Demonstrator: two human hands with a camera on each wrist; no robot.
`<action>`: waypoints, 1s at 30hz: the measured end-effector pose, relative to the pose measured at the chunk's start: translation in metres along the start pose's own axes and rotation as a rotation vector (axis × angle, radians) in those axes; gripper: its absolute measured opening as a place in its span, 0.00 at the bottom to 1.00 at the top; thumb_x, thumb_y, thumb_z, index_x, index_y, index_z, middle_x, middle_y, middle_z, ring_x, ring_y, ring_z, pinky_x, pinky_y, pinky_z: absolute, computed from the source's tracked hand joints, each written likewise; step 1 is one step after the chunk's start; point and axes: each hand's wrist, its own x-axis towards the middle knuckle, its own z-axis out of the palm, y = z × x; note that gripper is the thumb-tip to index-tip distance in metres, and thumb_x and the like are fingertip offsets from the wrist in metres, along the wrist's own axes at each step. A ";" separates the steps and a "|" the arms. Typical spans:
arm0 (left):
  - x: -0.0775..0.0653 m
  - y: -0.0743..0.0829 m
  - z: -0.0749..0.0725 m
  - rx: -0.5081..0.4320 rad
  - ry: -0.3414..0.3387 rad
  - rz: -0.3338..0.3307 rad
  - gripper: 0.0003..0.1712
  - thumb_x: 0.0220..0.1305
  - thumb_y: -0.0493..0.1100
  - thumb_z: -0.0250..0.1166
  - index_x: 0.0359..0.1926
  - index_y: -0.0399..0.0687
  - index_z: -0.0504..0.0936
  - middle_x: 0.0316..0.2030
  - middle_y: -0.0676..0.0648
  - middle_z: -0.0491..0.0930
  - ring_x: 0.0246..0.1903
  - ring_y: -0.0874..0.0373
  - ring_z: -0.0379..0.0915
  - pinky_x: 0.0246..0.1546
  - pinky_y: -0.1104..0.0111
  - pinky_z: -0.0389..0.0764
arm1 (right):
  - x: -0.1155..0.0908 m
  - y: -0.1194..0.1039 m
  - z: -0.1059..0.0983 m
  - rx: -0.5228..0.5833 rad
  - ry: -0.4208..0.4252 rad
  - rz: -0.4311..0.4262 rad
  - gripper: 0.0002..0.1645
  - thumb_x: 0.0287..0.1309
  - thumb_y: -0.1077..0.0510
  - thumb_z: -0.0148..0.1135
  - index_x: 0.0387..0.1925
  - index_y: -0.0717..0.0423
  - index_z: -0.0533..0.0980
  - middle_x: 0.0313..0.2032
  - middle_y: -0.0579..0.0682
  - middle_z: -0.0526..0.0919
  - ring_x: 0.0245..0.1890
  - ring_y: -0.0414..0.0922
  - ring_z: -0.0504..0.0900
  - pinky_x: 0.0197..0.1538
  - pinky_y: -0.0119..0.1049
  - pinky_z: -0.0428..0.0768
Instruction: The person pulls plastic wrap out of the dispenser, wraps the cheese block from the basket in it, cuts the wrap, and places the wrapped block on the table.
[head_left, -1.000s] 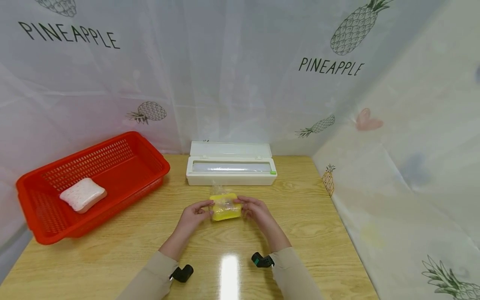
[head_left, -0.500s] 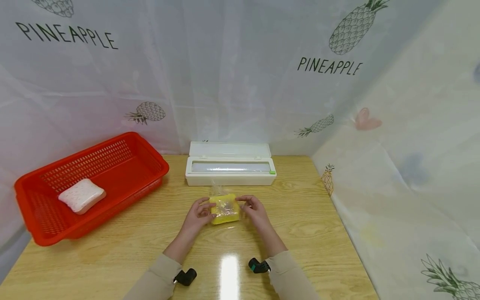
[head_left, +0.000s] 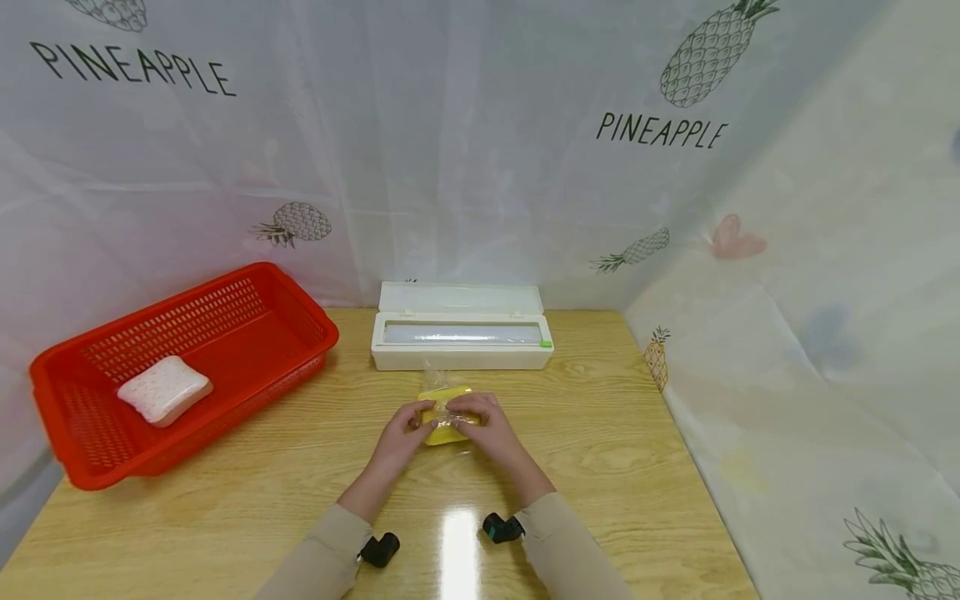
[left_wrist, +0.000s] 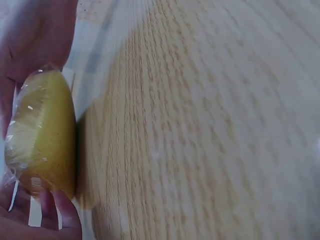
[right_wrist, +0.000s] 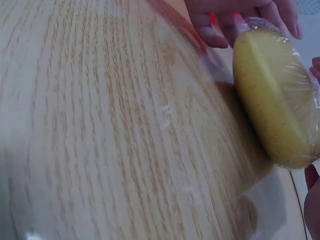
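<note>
A yellow sponge wrapped in clear cling film lies on the wooden table before me; both wrist views show its thick side close. My left hand holds its left end, thumb on the near side and fingers at the film. In the left wrist view, the left hand's fingers touch that end. Reaching over from the right, my right hand has its fingertips and thumb on the film at the sponge's top, gathering the film there. A loose film tail sticks up at the far-left corner.
A white cling film dispenser with its lid raised stands behind the sponge. At the left, a red plastic basket holds a pale pink-white sponge. A pineapple-print curtain closes off the back and right side.
My right hand has moved left from the sponge's right edge to over its top. The left hand has come in closer, and the sponge has shifted slightly left.
</note>
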 end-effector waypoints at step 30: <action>-0.002 -0.004 0.010 -0.004 0.024 -0.144 0.33 0.56 0.36 0.70 0.63 0.40 0.71 0.62 0.32 0.57 0.58 0.39 0.62 0.56 0.48 0.70 | -0.015 -0.004 0.017 0.161 0.207 0.228 0.25 0.55 0.64 0.69 0.54 0.68 0.76 0.66 0.68 0.59 0.68 0.66 0.56 0.67 0.58 0.57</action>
